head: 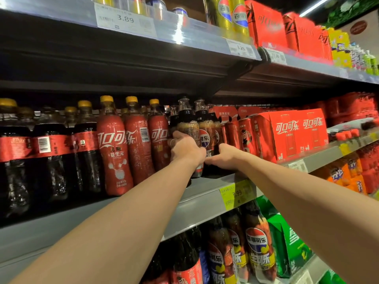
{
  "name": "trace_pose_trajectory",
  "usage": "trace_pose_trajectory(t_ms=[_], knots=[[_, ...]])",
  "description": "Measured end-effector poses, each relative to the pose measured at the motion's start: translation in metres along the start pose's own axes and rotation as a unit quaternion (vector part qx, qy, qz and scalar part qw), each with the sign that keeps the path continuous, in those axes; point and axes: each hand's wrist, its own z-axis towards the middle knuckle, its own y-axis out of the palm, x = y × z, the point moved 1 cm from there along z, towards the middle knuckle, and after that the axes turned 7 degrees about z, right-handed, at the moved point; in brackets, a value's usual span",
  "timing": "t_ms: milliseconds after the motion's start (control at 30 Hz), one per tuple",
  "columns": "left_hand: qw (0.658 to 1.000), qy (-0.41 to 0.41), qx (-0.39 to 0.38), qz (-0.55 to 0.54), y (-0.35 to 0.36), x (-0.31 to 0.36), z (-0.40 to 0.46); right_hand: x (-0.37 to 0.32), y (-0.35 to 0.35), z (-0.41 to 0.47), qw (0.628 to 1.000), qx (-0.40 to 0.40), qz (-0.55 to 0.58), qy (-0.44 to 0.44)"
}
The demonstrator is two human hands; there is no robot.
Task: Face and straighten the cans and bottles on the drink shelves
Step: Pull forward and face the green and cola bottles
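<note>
Two dark cola bottles with clear caps and brown labels stand upright side by side on the middle shelf [207,199]. My left hand [185,147] grips the left bottle [187,125] around its label. My right hand [223,157] curls around the lower part of the right bottle [207,130], whose round red-white-blue logo faces me. Left of them stand three red-labelled cola bottles with yellow caps [111,144]; the middle one shows its barcode side. Further left are black bottles with red bands [49,152].
Red can multipacks [295,134] sit right of my hands. The shelf above holds gold cans [229,15] and red packs behind price tags [125,20]. Below are cola bottles [258,249], a green pack [291,247] and orange bottles [344,173]. A yellow price tag [235,194] hangs on the shelf edge.
</note>
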Motion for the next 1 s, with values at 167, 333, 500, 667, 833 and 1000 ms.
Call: trace_pose_trajectory(t_ms=[167,333,500,667,833,1000], knots=[[0.995,-0.010,-0.070,-0.071,-0.015,0.003,-0.011,-0.008,-0.007,-0.015,0.999,0.030,-0.034,-0.017],[0.989,0.061,-0.031,-0.127,-0.057,0.008,-0.053,-0.037,-0.032,-0.060,0.973,0.201,0.052,-0.097],[0.977,0.103,-0.057,-0.178,-0.113,-0.007,-0.116,-0.099,-0.021,-0.133,0.982,0.113,0.025,-0.148],[0.976,0.114,-0.095,-0.162,-0.206,-0.042,-0.168,-0.170,-0.015,-0.217,0.979,0.100,0.032,-0.175],[0.972,0.122,-0.134,-0.148,-0.279,-0.090,-0.229,-0.220,0.012,-0.297,0.982,0.049,0.017,-0.183],[0.971,0.110,-0.166,-0.133,-0.333,-0.144,-0.268,-0.264,0.054,-0.347,0.984,-0.015,0.044,-0.174]])
